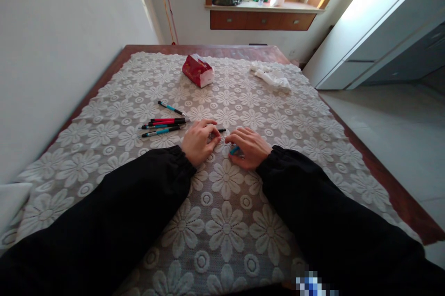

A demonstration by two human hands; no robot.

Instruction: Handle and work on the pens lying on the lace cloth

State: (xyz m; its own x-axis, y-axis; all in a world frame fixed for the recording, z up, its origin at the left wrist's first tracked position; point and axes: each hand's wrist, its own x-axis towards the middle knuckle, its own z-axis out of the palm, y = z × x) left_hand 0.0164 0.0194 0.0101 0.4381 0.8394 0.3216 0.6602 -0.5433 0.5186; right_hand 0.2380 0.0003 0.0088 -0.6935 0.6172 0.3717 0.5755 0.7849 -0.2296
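My left hand is closed in a pinch, its thumb and forefinger on one end of a thin pale rod like a pen refill. The rod's other end meets the fingertips of my right hand. Curled in that right hand is a blue pen part, mostly hidden by the fingers. Just beyond the left fingertips shows a small black piece, partly covered. Several blue-and-black and red-and-black pens lie left of my left hand, and another blue-and-black pen rests apart, farther back.
A floral lace tablecloth covers the wooden table. Toward its far side are a red tissue pack and a crumpled white plastic bag. A wall stands to the left, a white cabinet to the right.
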